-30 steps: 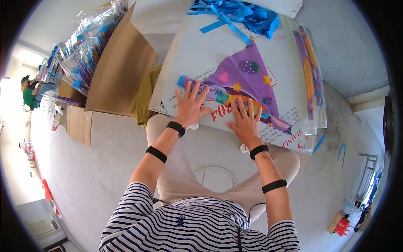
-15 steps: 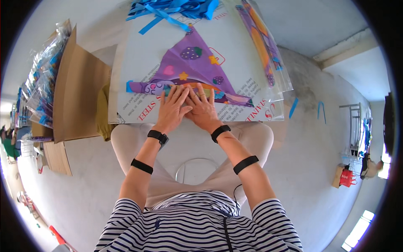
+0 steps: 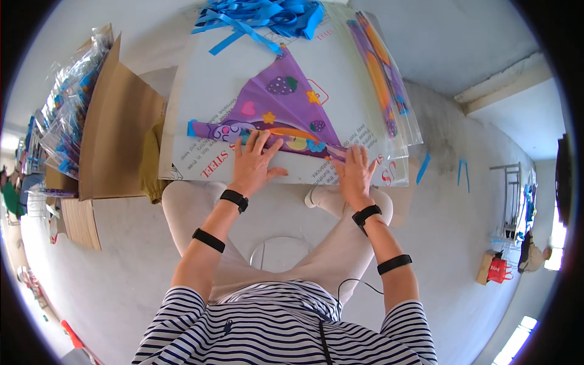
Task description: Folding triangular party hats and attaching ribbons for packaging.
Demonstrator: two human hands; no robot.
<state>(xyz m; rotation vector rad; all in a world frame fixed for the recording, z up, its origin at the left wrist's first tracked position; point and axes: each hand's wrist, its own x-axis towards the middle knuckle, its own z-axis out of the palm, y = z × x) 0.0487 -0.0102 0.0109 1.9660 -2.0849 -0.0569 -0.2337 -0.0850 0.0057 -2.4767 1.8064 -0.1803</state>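
A purple printed fabric triangle, patterned with berries, stars and a heart, lies on the table board with its point away from me. Its near edge is a folded, multicoloured band, and a blue strip shows at the left end. My left hand rests with spread fingers on the middle of that band, thumb stretched out to the right. Over at the band's right end, my right hand lies with its fingers extended, fingertips touching the fabric. Neither hand grips anything.
A heap of blue ribbons sits at the board's far edge. Folded printed pieces in clear plastic lie along the right side. On the left stands an open cardboard box with several plastic-wrapped packs. Blue strips lie on the floor at right.
My hands, side by side on the band before, have moved apart. The right hand slid right to the band's end; the left stayed near the middle, its fingers now more spread.
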